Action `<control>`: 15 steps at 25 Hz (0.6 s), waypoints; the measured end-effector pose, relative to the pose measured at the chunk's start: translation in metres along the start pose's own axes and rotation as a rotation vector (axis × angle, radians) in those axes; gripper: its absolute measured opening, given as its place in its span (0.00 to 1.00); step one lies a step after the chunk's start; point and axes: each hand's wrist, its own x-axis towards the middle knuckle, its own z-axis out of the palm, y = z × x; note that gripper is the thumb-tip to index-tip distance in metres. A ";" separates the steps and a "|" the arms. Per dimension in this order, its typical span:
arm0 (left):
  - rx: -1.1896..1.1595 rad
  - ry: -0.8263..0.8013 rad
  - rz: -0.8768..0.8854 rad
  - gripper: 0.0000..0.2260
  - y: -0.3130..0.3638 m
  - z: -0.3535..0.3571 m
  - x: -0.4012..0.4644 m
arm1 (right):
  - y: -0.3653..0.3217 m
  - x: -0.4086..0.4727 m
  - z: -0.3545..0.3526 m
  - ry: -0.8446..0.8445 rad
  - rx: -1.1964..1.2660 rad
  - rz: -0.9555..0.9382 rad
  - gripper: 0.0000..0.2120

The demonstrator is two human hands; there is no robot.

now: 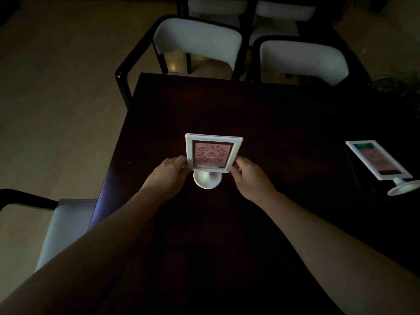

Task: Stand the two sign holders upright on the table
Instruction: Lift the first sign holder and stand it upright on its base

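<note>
A white-framed sign holder with a round white pedestal base (213,153) is shown standing upright near the middle of a dark wooden table (261,114); its insert carries a QR-style code on a pink ground, and no lettering can be read in the dim light. A second white sign holder on a round foot (379,160) is seen well apart at the table's right edge, tilted back, with a green band across the top of a pinkish card; whether its foot rests flat cannot be told, and its text is illegible. The scene is dimly lit. Two white-backed chairs with dark frames (197,39) are placed at the far edge of the table, further pale chair backs are visible behind them, and another pale-seated chair (61,226) stands at the left. A light wood-toned floor (56,98) extends to the left, and dark foliage of a plant (402,85) is glimpsed at the right edge. Both bare forearms are extended forward from the lower corners. The left hand (169,172) is held against the lower left edge of the frame, and the right hand (248,175) against its lower right edge, the fingers of each being narrowly curled and pinched on the frame just above the base.
</note>
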 end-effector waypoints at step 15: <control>0.484 -0.264 -0.041 0.41 0.027 0.068 -0.055 | 0.001 -0.049 0.058 -0.375 -0.392 -0.059 0.35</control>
